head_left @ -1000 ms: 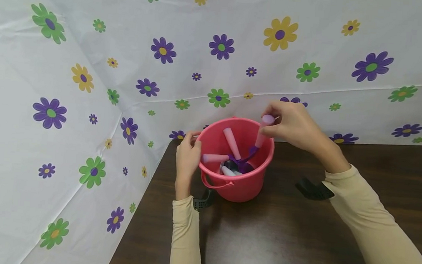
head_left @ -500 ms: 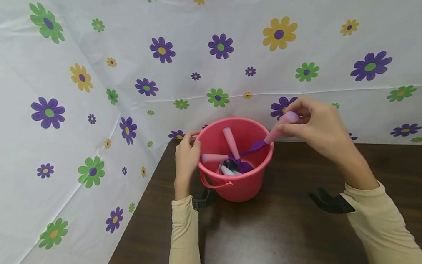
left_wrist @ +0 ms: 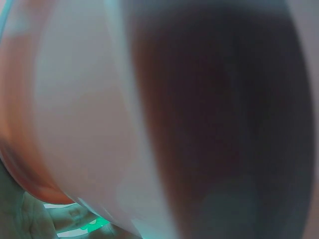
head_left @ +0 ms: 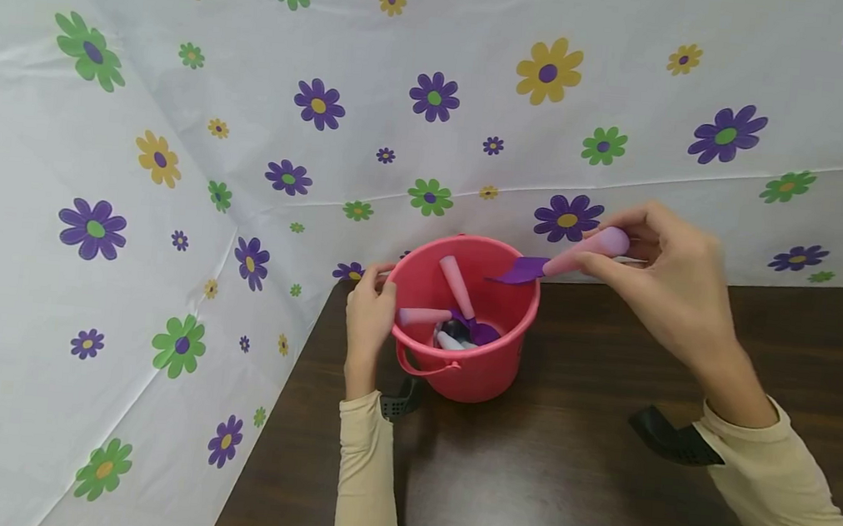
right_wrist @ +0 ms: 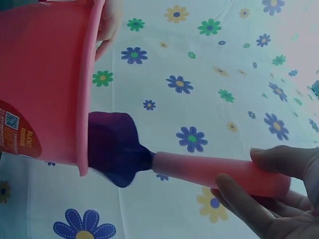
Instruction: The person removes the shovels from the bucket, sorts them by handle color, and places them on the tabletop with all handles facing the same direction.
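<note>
In the head view my right hand (head_left: 682, 294) pinches the pink handle of a hand trowel (head_left: 571, 256) between thumb and fingers. Its purple blade tips over the right rim of a pink bucket (head_left: 475, 380). The right wrist view shows the broad trowel blade (right_wrist: 117, 147) partly hidden behind the bucket's rim. My left hand (head_left: 372, 313) grips the bucket's left rim, fingers curled over the edge. Inside the bucket, two more pink-handled tools stick up, one handle (head_left: 457, 287) leaning upright and another handle (head_left: 424, 317) lying toward the left, with purple and dark pieces below.
The bucket stands on a dark wooden table (head_left: 538, 474) near its back left corner. White cloth walls (head_left: 380, 50) with printed flowers rise behind and on the left. A pink bail handle (head_left: 423, 370) hangs at the bucket's front. The left wrist view is mostly a blurred close-up.
My right hand has moved right with the trowel, lifting it up from inside the bucket until its blade lies at the rim. The left hand stays on the rim.
</note>
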The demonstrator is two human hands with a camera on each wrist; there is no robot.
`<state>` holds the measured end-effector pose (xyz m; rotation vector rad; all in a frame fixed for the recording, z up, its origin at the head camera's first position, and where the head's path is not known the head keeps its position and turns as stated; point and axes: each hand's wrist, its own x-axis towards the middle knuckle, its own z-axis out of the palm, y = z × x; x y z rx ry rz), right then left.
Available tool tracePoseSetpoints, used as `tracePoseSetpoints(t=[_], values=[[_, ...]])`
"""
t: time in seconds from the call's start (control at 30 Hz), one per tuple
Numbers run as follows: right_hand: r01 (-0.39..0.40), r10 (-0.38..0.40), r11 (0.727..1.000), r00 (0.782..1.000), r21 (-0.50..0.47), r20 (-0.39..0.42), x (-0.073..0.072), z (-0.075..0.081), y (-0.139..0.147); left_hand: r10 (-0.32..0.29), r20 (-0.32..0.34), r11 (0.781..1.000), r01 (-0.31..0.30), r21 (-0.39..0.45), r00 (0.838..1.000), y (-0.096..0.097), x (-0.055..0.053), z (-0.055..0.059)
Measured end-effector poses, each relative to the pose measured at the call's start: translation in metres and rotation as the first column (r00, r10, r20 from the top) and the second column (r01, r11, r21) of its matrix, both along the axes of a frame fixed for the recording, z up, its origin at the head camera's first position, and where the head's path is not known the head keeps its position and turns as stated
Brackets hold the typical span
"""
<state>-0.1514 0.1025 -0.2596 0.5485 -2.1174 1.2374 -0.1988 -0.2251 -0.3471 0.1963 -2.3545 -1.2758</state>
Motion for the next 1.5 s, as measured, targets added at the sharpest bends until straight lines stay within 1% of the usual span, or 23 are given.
tracePoseSetpoints(t=[0.1, 0.2, 0.37, 0.5, 0.6, 0.7, 0.83, 1.03, 1.17, 1.27, 1.4, 1.5], values=[[0.034, -0.035, 0.999, 0.999, -0.043, -0.011, 0.006, -0.003, 0.003, 0.001, 0.004, 1.000, -0.001, 0.002, 1.000, 0.000, 0.000, -0.001], [0.061, -0.063, 0.992, 0.998, -0.110, -0.021, 0.010, -0.007, 0.007, 0.004, 0.005, 1.000, -0.004, -0.003, 1.000, 0.000, 0.000, 0.000], [0.120, -0.129, 0.967, 0.991, -0.225, -0.023, 0.014, -0.017, 0.015, 0.004, 0.004, 1.000, -0.004, -0.011, 1.000, 0.000, 0.000, 0.001], [0.163, -0.177, 0.952, 0.984, -0.261, -0.031, 0.015, -0.028, 0.021, 0.007, 0.002, 1.000, -0.007, -0.017, 1.000, -0.001, -0.001, 0.001], [0.162, -0.182, 0.954, 0.982, -0.254, -0.059, 0.014, -0.036, 0.026, 0.006, 0.005, 1.000, -0.006, -0.014, 1.000, -0.003, -0.001, 0.000], [0.169, -0.186, 0.956, 0.981, -0.240, -0.051, 0.014, -0.043, 0.030, 0.005, 0.010, 1.000, -0.005, -0.006, 1.000, -0.004, -0.002, 0.000], [0.205, -0.217, 0.951, 0.976, -0.233, -0.025, 0.013, -0.053, 0.036, 0.004, 0.014, 1.000, -0.004, 0.000, 1.000, -0.003, -0.001, 0.000], [0.241, -0.257, 0.945, 0.966, -0.223, -0.043, 0.009, -0.068, 0.048, 0.004, 0.011, 1.000, -0.004, -0.001, 1.000, -0.002, 0.000, 0.001], [0.277, -0.289, 0.948, 0.955, -0.157, -0.065, 0.003, -0.076, 0.053, 0.006, 0.007, 1.000, -0.006, 0.009, 1.000, -0.002, 0.000, 0.000], [0.322, -0.330, 0.942, 0.941, -0.096, -0.075, -0.003, -0.083, 0.055, 0.002, 0.005, 1.000, -0.002, 0.013, 1.000, -0.001, 0.001, 0.000], [0.362, -0.364, 0.931, 0.930, -0.047, -0.054, -0.011, -0.094, 0.060, -0.006, 0.006, 1.000, 0.006, 0.016, 1.000, 0.000, 0.001, 0.000], [0.360, -0.361, 0.933, 0.932, -0.028, -0.029, -0.017, -0.102, 0.064, -0.008, 0.007, 1.000, 0.008, 0.017, 1.000, 0.001, 0.001, 0.000]])
